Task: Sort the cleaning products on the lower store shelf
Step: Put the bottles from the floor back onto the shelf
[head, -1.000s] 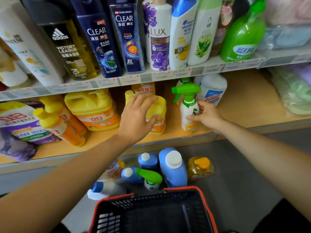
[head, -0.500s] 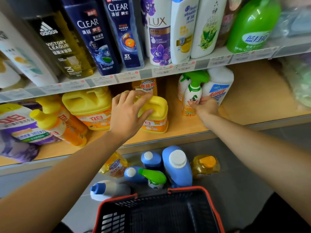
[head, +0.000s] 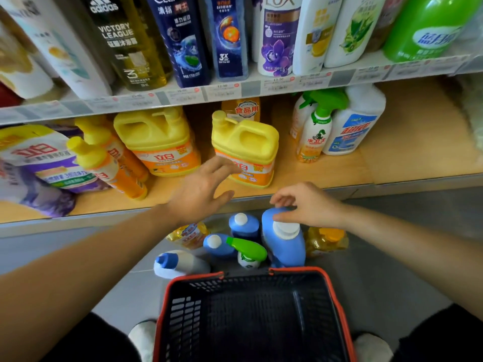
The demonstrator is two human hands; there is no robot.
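While the left hand (head: 201, 189) hangs just in front of the lower shelf (head: 339, 171), fingers spread, its grip released and holding nothing, the right hand (head: 308, 205) reaches down below the shelf edge. There its grip is closed on the top of a tall blue bottle (head: 287, 246) with a white cap, forefinger and thumb pinching the bottle's upper end. The bottle stands on the floor (head: 379, 270) among other products: a small blue bottle (head: 244, 226) just to its left, a green-topped sprayer (head: 248, 249), a white bottle with a blue cap (head: 180, 263), and a yellow bottle (head: 326, 240) touching its right side. Just nearer than these sits a black basket (head: 235, 304) with a red rim. On the lower shelf, the left fingertips are near a yellow jug (head: 245, 142). A second jug (head: 154, 137) stands to its left. At the right a green spray bottle (head: 316, 131) stands against a white jug (head: 350, 126).
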